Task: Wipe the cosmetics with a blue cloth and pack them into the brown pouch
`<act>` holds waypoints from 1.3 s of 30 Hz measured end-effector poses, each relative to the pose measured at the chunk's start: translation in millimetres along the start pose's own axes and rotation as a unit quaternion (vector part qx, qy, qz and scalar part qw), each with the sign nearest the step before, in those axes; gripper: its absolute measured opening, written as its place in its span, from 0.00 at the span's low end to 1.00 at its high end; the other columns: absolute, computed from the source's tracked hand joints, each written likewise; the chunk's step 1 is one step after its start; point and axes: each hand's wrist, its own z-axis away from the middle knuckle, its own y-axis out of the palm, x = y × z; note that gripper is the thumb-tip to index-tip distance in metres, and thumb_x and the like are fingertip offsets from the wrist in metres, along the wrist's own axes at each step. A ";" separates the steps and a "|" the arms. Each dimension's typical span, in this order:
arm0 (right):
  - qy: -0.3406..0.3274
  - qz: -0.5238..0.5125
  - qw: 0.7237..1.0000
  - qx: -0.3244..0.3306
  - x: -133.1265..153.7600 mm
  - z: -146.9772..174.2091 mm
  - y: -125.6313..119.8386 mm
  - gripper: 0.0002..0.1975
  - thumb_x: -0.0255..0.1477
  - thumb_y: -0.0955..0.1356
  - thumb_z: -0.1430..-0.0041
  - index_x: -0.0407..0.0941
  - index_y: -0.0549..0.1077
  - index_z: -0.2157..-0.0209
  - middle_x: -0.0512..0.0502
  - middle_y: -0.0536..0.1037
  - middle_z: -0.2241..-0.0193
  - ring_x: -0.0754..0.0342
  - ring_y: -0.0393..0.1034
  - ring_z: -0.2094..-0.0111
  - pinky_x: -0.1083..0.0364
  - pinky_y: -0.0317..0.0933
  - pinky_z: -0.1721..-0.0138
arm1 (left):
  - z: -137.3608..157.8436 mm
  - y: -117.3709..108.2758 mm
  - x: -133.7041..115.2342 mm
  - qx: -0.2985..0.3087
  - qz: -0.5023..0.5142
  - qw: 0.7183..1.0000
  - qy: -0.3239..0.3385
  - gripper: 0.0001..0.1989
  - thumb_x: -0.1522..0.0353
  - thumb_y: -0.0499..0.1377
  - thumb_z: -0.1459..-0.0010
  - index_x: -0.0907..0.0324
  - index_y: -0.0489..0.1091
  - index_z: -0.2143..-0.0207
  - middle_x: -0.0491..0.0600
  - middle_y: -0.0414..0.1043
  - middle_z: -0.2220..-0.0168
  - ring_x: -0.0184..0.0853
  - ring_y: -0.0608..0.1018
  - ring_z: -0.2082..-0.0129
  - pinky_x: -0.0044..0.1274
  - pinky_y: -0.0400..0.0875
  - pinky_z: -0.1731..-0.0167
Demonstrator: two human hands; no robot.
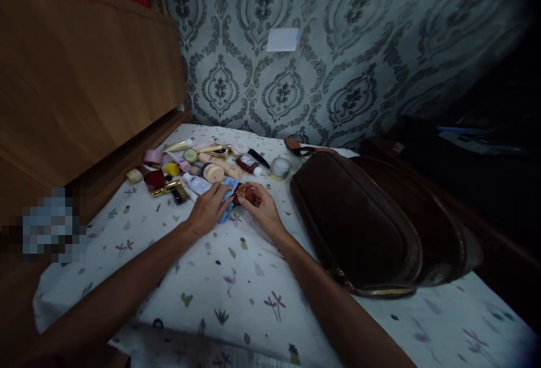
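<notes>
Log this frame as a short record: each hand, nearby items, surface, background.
Left hand: holding blue cloth against a small reddish-brown container
Right hand: gripping the same container
Beyond hands: scattered cosmetics
Right side: dark brown zippered bag
Surface: white printed cloth
Background: grey damask wallpaper

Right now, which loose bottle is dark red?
The white-capped bottle beside the long black item; its dark red colour distinguishes it from the white bottle and beige bottle.
</notes>
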 end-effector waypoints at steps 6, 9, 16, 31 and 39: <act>-0.040 0.074 0.996 -0.008 -8.9 0.4 -2.0 0.31 0.37 0.75 0.51 0.48 0.68 0.46 0.44 0.76 0.54 0.48 0.72 0.55 0.47 0.68 0.51 | -0.9 -2.9 -2.5 -0.004 -0.009 1.000 -0.007 0.09 0.66 0.51 0.32 0.59 0.69 0.55 0.50 0.71 0.60 0.37 0.77 0.58 0.27 0.75 0.57; -0.066 0.092 0.994 -0.004 -8.3 1.7 -4.4 0.33 0.36 0.74 0.49 0.49 0.67 0.41 0.42 0.74 0.50 0.46 0.70 0.51 0.46 0.66 0.48 | -0.8 -3.2 -1.7 0.001 -0.004 1.000 -0.003 0.11 0.66 0.51 0.31 0.58 0.69 0.52 0.50 0.70 0.59 0.37 0.77 0.57 0.27 0.74 0.56; -0.083 0.090 0.992 0.024 -1.4 4.1 -8.8 0.27 0.35 0.71 0.42 0.52 0.68 0.41 0.42 0.72 0.48 0.47 0.70 0.50 0.47 0.67 0.49 | -0.8 -5.5 -1.6 0.045 0.002 0.999 0.008 0.19 0.63 0.53 0.34 0.60 0.64 0.43 0.55 0.69 0.53 0.42 0.75 0.51 0.31 0.74 0.53; -0.019 0.097 0.994 -0.049 8.5 8.3 -3.7 0.23 0.45 0.70 0.44 0.46 0.71 0.52 0.41 0.76 0.55 0.50 0.73 0.62 0.50 0.71 0.61 | 2.1 5.0 0.7 0.060 -0.015 0.998 0.015 0.27 0.62 0.56 0.35 0.53 0.58 0.36 0.55 0.67 0.48 0.44 0.73 0.47 0.33 0.74 0.52; -0.038 0.117 0.992 0.009 8.2 8.9 -7.1 0.27 0.39 0.69 0.42 0.49 0.66 0.42 0.41 0.73 0.51 0.51 0.72 0.60 0.50 0.69 0.58 | 1.9 6.7 2.2 0.049 0.011 0.999 0.006 0.25 0.60 0.56 0.35 0.56 0.60 0.38 0.56 0.68 0.49 0.44 0.74 0.47 0.33 0.74 0.50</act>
